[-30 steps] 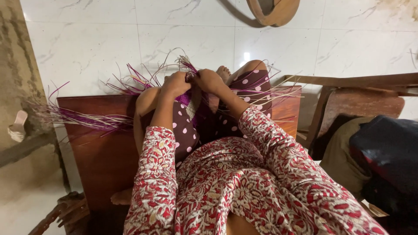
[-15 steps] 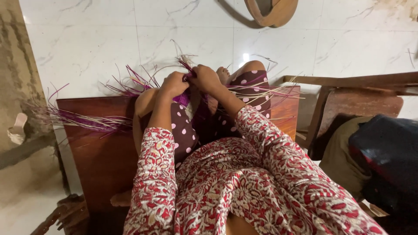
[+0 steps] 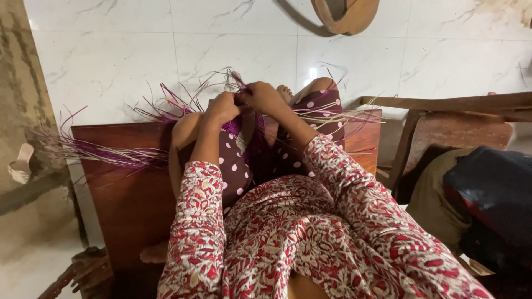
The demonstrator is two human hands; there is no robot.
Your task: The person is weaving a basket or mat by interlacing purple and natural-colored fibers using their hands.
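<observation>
My left hand and my right hand meet above my raised knees, both pinching a woven piece of purple and pale straw strips. Loose strip ends fan out to the left and right of the hands. A long bunch of purple strips trails left over the brown wooden board under my legs. My sleeves are red and white floral; my trousers are dark maroon with white dots.
White marble floor tiles lie beyond the board. A wooden chair frame stands at right, with dark cloth and an olive bag beside it. A round wooden object lies at top. A pale sandal sits far left.
Both hands have shifted slightly, working the strips; the loose ends sway a little. Nothing else has moved.
</observation>
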